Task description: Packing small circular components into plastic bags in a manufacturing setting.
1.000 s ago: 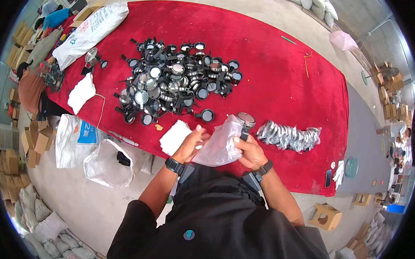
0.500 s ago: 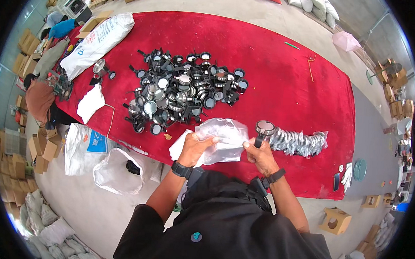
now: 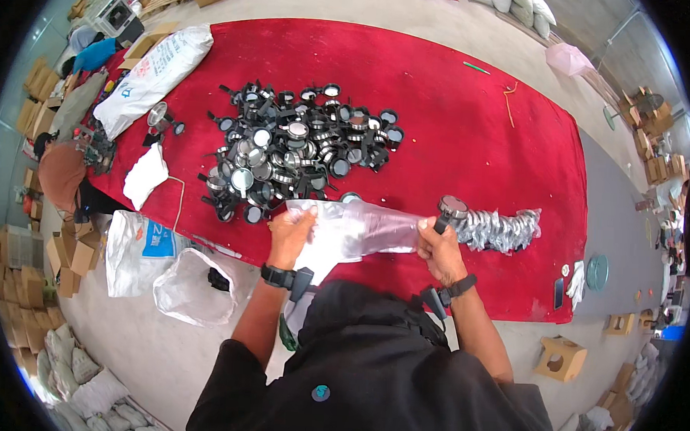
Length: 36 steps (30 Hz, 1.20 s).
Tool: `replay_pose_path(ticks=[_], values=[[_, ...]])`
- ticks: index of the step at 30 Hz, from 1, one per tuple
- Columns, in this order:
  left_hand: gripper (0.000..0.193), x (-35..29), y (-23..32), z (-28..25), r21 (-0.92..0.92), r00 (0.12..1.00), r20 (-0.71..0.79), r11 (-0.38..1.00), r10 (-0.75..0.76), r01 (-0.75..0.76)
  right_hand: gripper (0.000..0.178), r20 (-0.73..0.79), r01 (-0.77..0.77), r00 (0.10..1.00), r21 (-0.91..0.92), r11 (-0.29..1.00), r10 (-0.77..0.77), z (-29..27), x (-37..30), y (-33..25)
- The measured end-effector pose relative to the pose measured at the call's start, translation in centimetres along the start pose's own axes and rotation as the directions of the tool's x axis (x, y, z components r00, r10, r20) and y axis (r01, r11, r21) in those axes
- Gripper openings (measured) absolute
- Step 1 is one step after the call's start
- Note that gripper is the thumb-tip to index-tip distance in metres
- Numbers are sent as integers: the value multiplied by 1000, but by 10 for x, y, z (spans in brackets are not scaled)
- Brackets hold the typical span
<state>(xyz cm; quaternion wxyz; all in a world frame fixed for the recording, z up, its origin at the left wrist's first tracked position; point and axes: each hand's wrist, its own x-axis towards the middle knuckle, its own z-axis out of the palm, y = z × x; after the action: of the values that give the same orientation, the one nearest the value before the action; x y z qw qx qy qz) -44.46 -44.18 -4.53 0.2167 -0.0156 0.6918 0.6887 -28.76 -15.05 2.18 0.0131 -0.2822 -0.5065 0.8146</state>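
Observation:
A clear plastic bag (image 3: 387, 231) is stretched between my hands above the red cloth. My left hand (image 3: 289, 235) grips its left end together with white sheet-like material (image 3: 322, 249). In my right hand (image 3: 443, 252) are the bag's right edge and the black handle of a round, dark-faced device with a metal rim (image 3: 452, 207). A heap of similar round devices (image 3: 294, 148) with black handles lies beyond my hands, to the left. Just right of my right hand runs a row of such devices wrapped in clear plastic (image 3: 502, 230).
The red-covered table (image 3: 471, 144) has a white sack (image 3: 159, 72) and white cloth (image 3: 145, 176) at left. A phone (image 3: 559, 294) and white gloves (image 3: 576, 286) lie at the right. Open white bags (image 3: 197, 286) stand on the floor. Another person (image 3: 63, 176) is at far left.
My left hand has moved left and slightly up, drawing the plastic bag out long and flat. My right hand keeps the device, which has tilted and shifted slightly right.

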Motion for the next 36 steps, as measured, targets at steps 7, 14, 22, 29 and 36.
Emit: replay_pose_path(ticks=[7, 14, 22, 29, 36], values=[[42, 29, -101, -62, 803, 995, -23, 594, 96, -39, 22, 31, 12, 999, 393, 920, -26, -8, -2, -22], [29, -6, -20, 8, 737, 879, 171, 535, 444, -413, 17, -9, 46, 999, 435, 899, -47, -3, -7, -32], [23, -43, 35, 104, -356, 988, 144, 935, 49, 5, 18, -48, 41, 998, 324, 945, -27, 32, -12, -7], [23, -23, 61, 73, 270, 946, 77, 907, 315, -324, 23, -283, 112, 951, -61, 992, -125, 18, -23, 5], [24, -46, 71, 95, 68, 925, 350, 981, 148, -182, 18, -1, 142, 988, -376, 915, -154, 39, -16, 25]])
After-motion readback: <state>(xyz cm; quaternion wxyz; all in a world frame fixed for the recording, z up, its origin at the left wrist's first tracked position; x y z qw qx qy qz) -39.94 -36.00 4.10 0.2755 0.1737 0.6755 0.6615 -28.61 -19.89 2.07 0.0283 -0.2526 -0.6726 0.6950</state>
